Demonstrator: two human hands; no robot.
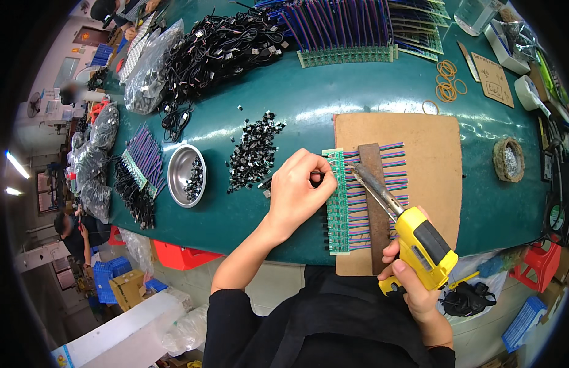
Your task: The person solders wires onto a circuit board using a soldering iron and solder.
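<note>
Above green tabletop [499,214], left grip [299,189] holds a half-hidden black item [316,178], right grip [416,291] a yellow soldering gun [424,248].

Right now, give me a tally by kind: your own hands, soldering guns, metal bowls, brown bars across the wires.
Hands: 2 (left hand, right hand)
Yellow soldering gun: 1
Metal bowl: 1
Brown bar: 1
Total: 5

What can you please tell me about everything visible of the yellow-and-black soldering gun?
The yellow-and-black, pistol-shaped soldering gun has a plastic-looking body with dark panels and a long, grey-brown metal barrel. The right hand holds its body. It slants up and leftward, the barrel passing over the flat, rusty-brown bar. Its tip is at the green circuit-board strip, near the left hand; whether it touches is unclear.
</note>
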